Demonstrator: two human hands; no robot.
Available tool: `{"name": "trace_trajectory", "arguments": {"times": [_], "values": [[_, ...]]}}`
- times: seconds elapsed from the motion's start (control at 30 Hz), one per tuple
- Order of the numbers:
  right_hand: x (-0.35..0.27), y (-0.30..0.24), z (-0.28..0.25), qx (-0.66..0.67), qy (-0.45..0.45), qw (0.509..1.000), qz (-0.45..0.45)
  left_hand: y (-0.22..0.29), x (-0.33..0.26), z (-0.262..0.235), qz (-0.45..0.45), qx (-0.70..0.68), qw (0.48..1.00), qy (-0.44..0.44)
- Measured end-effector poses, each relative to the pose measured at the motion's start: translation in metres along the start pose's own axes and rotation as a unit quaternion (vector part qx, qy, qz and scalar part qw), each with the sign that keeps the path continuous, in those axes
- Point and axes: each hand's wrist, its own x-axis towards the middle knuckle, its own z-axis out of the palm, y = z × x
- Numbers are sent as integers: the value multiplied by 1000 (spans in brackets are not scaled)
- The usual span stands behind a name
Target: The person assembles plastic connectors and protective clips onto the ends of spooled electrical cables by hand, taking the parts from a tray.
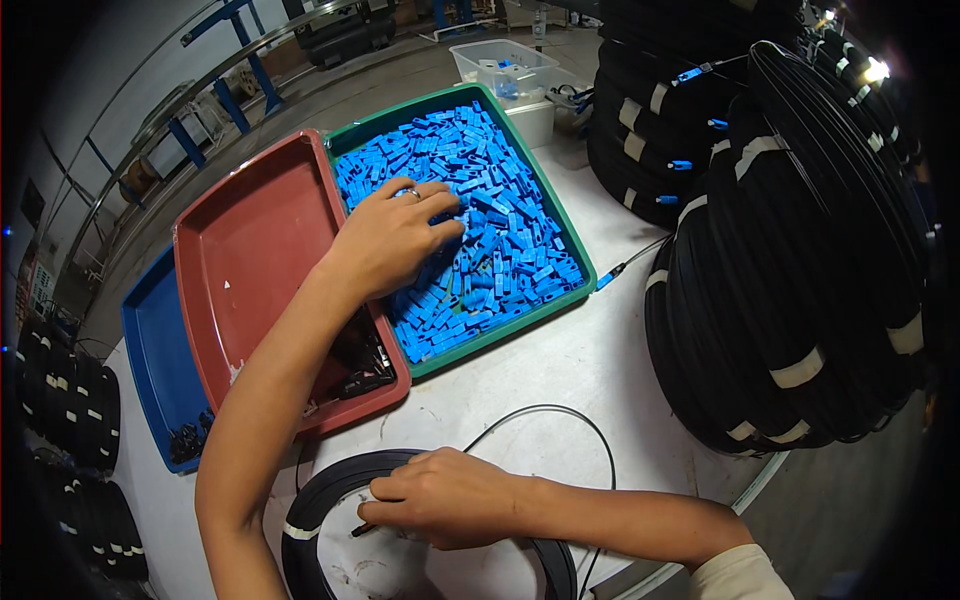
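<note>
My left hand [395, 235] reaches into a green tray [560, 215] heaped with small blue plastic pieces [500, 250]. Its bent fingers dig into the pile, and the fingertips are hidden among the pieces. My right hand [440, 495] lies closed on a flat coil of black cable [320, 490] with white tape bands at the near edge of the white table [560, 365]. A short black cable end sticks out from under its fingers. A loose loop of the same cable [570, 412] arcs away to the right.
A red tray [250, 250] holding a few black parts sits left of the green one, overlapping a blue tray [150, 350]. Tall stacks of black cable coils [800, 250] crowd the right side. A clear plastic box [500, 65] stands behind. More coils [70, 420] lie lower left.
</note>
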Motion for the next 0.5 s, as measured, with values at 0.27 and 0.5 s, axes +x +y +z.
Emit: {"name": "trace_trajectory", "arguments": {"times": [0.27,0.5], "values": [[1,-4,-5,19,2,1000,18,40,10,-8,31,-143,985,-86],[2,-6,-4,1,4,1000,10,12,5,-2,-17,50,999,-7]]}}
